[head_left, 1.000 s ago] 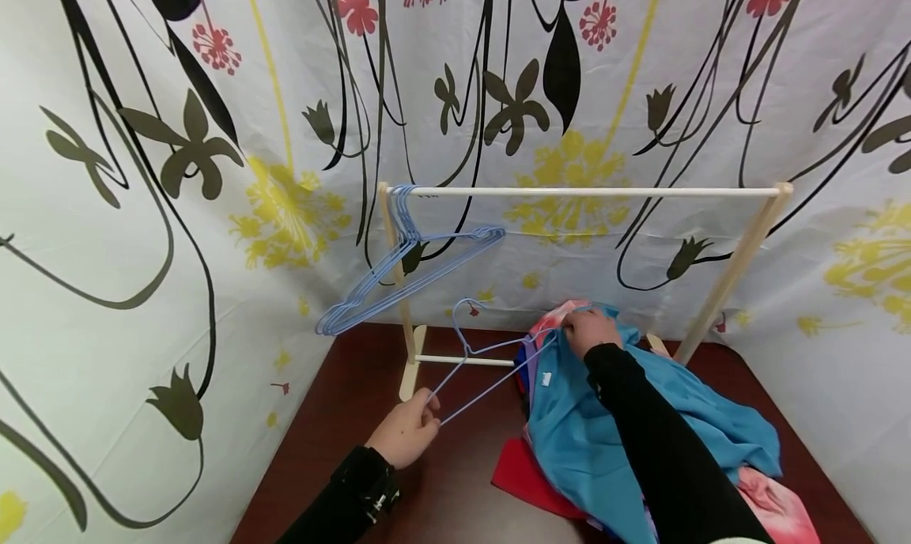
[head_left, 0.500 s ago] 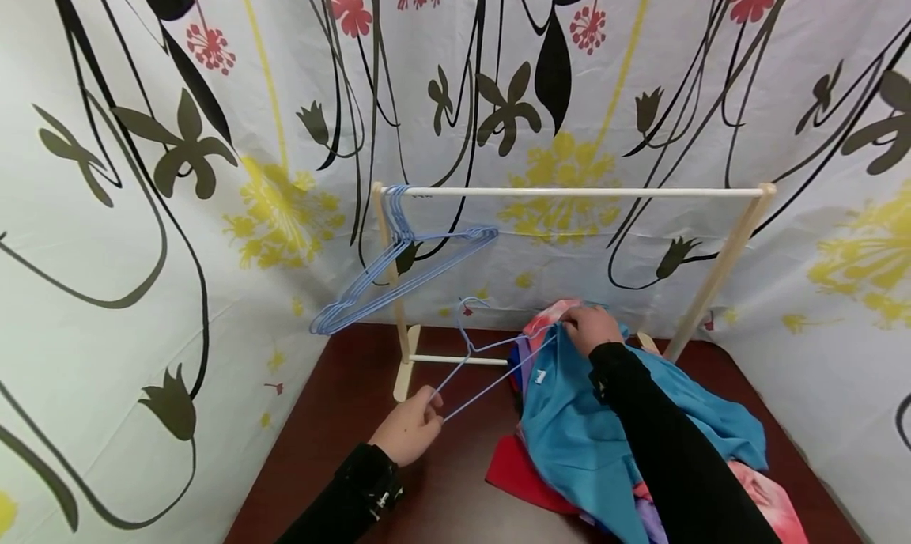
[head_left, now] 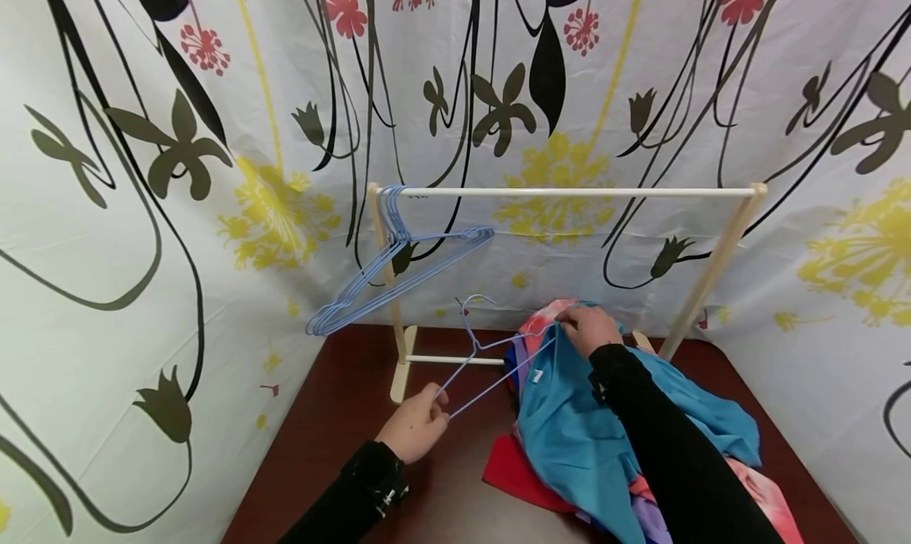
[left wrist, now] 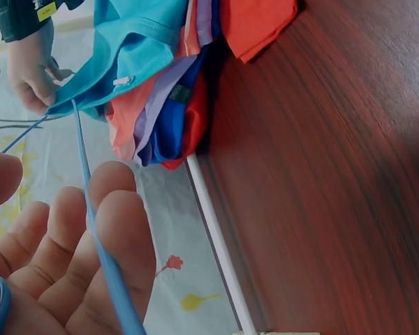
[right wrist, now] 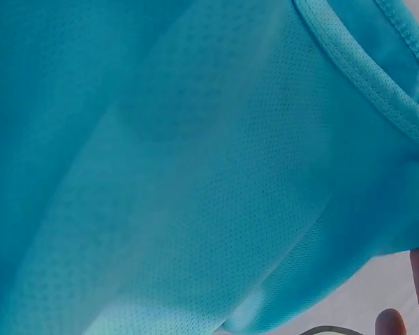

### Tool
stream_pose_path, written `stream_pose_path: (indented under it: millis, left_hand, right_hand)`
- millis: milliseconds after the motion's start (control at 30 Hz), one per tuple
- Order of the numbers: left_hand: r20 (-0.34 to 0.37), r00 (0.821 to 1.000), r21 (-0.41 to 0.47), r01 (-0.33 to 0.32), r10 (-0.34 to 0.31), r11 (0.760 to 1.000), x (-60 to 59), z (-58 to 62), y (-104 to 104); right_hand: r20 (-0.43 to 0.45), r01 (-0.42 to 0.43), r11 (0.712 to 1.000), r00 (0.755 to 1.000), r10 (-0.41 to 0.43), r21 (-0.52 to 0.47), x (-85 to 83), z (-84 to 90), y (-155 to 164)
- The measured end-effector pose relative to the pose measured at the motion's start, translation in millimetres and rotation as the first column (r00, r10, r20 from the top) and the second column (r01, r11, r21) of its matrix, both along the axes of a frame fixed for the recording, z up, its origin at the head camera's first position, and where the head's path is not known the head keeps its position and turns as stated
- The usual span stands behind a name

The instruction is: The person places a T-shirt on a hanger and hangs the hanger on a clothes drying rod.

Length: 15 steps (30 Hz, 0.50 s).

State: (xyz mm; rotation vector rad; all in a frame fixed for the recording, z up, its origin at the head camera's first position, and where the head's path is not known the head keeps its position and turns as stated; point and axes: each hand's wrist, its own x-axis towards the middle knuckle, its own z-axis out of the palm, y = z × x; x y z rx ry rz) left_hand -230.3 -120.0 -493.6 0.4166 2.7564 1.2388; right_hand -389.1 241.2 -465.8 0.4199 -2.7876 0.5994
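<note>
The left hand (head_left: 415, 428) pinches one end of a thin blue wire hanger (head_left: 475, 370), whose far end reaches the collar of a turquoise mesh shirt (head_left: 576, 425). The right hand (head_left: 589, 328) grips that collar at the hanger's tip. The shirt lies atop a heap of red, purple and pink garments (head_left: 515, 469) on the dark wooden table (head_left: 334, 441), just in front of the pale wooden clothes rail (head_left: 569, 191). By my reading, threading has only begun: the hanger is not yet inside the shirt. A bunch of bare blue hangers (head_left: 398, 271) hangs at the rail's left end; no garment hangs there.
</note>
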Motion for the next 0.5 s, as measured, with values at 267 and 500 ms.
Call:
stream_pose_path:
  millis: [267, 500]
  left_hand:
    - [0.018, 1.000, 0.014, 0.017, -0.017, 1.000, -2.1, 3.8, 10]
    - [0.029, 0.999, 0.039, 0.022, -0.023, 0.999, -3.6, 3.1, 18]
  right_hand:
    - [-0.034, -0.007, 1.000, 0.999, 0.008, 0.026, 6.4, 2.5, 1]
    - [-0.039, -0.054, 0.998, 0.998, 0.056, 0.044, 12.6, 6.4, 0]
